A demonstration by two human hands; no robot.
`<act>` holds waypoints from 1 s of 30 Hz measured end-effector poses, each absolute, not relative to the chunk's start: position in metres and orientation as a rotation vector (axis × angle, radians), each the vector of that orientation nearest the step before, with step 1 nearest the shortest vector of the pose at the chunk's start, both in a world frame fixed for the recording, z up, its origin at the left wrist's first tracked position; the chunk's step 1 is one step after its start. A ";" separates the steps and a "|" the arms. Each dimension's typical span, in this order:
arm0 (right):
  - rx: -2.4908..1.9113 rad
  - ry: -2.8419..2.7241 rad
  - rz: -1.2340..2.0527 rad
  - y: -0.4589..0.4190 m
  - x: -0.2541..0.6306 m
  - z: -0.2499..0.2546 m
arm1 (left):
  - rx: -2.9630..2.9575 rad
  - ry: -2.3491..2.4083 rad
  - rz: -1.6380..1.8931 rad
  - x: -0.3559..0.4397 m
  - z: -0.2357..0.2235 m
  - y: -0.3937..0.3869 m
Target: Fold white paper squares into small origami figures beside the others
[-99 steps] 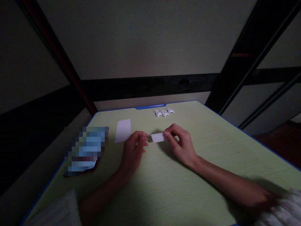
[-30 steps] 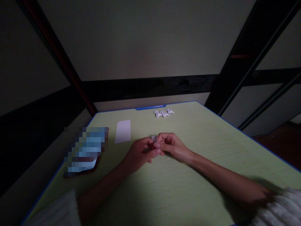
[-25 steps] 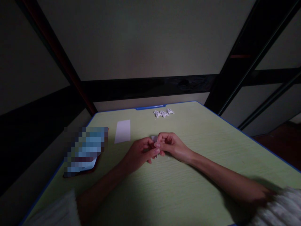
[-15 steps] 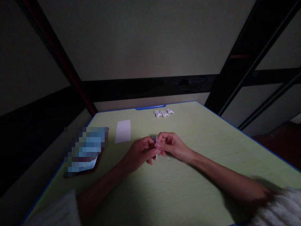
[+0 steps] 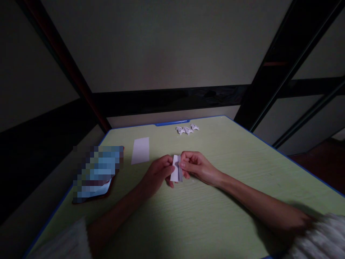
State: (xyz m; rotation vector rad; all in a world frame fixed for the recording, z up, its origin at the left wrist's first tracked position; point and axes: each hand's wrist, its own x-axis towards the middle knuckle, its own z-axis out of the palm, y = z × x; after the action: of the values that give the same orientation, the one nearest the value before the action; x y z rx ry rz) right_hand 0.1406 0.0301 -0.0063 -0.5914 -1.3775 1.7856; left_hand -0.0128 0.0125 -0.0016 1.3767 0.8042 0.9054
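Near edge: bare stretch of pale green wood-grain surface (image 5: 188,223), blue-trimmed, lots of open room btwn the forearms. Mid-surface: left hand (image 5: 156,174) & right hand (image 5: 198,167) meet, fingers of both pinched shut on a small folded white paper strip (image 5: 176,172), creased lengthwise, held just above the surface. Left of that, a flat white paper rectangle (image 5: 140,150). Far edge: 3 small folded paper pieces (image 5: 188,129), clustered, well apart from hands.
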 end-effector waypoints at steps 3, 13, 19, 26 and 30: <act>-0.578 -1.375 1.792 0.030 0.141 -0.006 | 1.384 0.805 0.927 -0.013 -0.002 0.012; -0.570 -1.409 1.795 0.029 0.141 -0.006 | 1.405 0.796 0.945 -0.013 -0.003 0.012; -0.607 -1.474 1.729 0.028 0.141 -0.006 | 1.335 0.911 1.083 -0.009 -0.001 0.010; -0.652 -1.486 1.645 0.028 0.140 -0.005 | 1.479 1.019 1.117 -0.010 -0.002 0.012; -0.680 -1.476 1.579 0.027 0.140 -0.003 | 1.586 0.989 1.112 -0.010 0.001 0.013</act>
State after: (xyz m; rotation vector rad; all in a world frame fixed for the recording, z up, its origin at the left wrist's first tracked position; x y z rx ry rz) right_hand 0.1398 0.0272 -0.0033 -0.6803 -1.4761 1.5792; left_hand -0.0104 0.0129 0.0007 1.5857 0.9885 1.1122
